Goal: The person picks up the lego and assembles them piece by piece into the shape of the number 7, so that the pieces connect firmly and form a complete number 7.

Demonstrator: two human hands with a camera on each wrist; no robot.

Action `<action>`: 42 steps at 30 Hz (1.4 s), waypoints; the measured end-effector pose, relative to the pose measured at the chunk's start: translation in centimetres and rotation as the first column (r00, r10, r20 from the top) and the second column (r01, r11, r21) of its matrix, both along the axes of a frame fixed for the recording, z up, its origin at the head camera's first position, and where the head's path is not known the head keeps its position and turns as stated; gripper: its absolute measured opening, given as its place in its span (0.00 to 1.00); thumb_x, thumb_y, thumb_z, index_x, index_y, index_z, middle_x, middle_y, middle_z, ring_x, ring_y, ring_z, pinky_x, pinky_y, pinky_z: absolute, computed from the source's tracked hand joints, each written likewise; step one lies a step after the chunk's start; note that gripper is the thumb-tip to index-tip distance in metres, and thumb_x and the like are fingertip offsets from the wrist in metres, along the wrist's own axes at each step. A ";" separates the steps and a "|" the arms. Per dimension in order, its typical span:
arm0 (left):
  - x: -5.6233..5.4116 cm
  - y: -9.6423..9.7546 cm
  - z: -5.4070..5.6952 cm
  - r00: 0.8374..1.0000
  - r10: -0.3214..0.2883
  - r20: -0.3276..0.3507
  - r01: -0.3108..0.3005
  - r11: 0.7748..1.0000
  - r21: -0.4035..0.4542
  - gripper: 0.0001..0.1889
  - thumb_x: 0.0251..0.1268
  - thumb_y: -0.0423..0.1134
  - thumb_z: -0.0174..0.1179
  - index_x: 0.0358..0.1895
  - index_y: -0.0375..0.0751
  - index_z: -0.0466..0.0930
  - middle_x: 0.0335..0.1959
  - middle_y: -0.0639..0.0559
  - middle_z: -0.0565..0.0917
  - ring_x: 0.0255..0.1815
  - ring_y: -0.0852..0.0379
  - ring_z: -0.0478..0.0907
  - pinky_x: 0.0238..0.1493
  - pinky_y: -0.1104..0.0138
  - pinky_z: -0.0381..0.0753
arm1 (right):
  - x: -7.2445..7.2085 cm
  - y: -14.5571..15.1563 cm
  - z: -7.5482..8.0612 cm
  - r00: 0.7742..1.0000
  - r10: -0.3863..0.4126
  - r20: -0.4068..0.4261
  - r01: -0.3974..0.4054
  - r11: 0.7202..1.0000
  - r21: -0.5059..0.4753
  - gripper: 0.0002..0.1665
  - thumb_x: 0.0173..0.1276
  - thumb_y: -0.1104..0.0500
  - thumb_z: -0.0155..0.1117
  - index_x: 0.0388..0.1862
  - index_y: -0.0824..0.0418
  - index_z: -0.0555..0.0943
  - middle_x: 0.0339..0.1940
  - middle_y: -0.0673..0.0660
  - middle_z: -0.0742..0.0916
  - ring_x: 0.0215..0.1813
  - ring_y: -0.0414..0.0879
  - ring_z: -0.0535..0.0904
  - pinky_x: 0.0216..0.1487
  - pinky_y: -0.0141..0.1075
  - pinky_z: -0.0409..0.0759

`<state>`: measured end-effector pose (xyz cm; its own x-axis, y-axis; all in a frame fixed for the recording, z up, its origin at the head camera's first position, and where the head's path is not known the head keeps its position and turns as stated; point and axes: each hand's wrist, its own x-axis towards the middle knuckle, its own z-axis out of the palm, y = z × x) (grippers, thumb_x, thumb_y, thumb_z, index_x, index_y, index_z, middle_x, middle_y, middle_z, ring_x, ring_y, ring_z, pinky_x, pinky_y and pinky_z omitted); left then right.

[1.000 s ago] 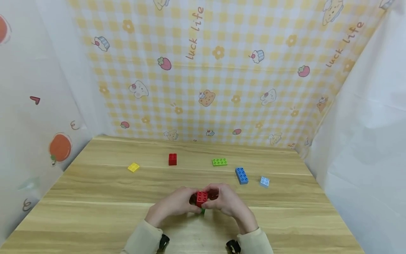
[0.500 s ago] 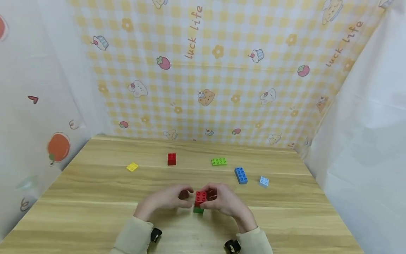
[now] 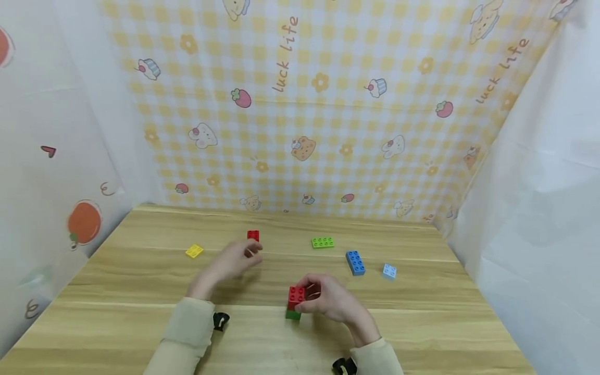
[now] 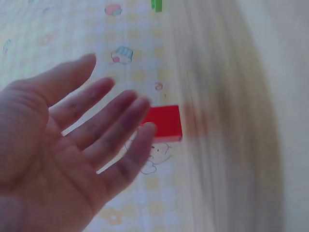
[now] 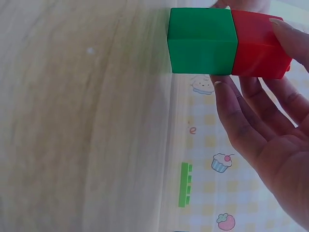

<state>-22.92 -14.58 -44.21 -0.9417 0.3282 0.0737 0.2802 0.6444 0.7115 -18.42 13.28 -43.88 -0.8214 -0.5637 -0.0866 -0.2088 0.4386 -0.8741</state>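
Observation:
A red building brick (image 3: 296, 296) is stacked on a green brick (image 3: 293, 314) near the middle of the table. My right hand (image 3: 329, 299) holds this stack from the right, thumb and fingers on the red brick; the right wrist view shows the green brick (image 5: 203, 43) below it. My left hand (image 3: 233, 263) is over the table with fingers spread and nothing in them. Just beyond its fingertips lies another red brick (image 3: 253, 235), partly hidden by the hand in the head view. The left wrist view shows that red brick (image 4: 165, 123) behind the fingers (image 4: 133, 157).
A flat yellow brick (image 3: 194, 251) lies left of my left hand. Toward the back right are a flat lime-green brick (image 3: 322, 243), a long blue brick (image 3: 355, 263) and a small light-blue brick (image 3: 389, 271). A patterned cloth (image 3: 347, 120) hangs behind the wooden table (image 3: 403, 317).
My left hand has let go of the red and green stack and moved left and forward to near the other red brick. My right hand stays on the stack.

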 end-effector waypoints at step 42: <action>-6.0 -2.0 -1.6 0.989 -0.022 0.147 0.009 0.996 0.085 0.15 0.66 0.33 0.63 0.53 0.33 0.75 0.43 0.44 0.81 0.38 0.51 0.75 0.35 0.62 0.76 | -0.3 0.0 -0.2 1.000 0.003 0.025 -0.003 1.000 -0.001 0.17 0.57 0.64 0.75 0.44 0.59 0.80 0.40 0.52 0.84 0.45 0.49 0.79 0.44 0.37 0.78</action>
